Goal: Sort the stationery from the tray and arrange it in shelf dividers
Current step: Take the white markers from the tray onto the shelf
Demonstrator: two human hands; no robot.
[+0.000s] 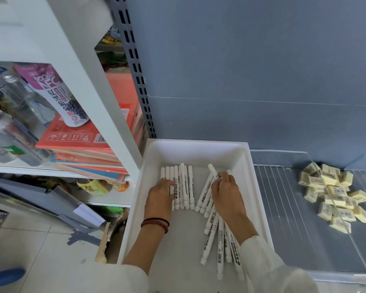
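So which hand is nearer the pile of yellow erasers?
Right. The right hand pinches a white marker by the tray's right side, nearer the erasers; the left hand rests on the marker row farther left.

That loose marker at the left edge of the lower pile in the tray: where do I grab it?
Pinch the marker mid-barrel from above, one finger coming in from its left, where the tray floor is bare; its right side is crowded by other markers.
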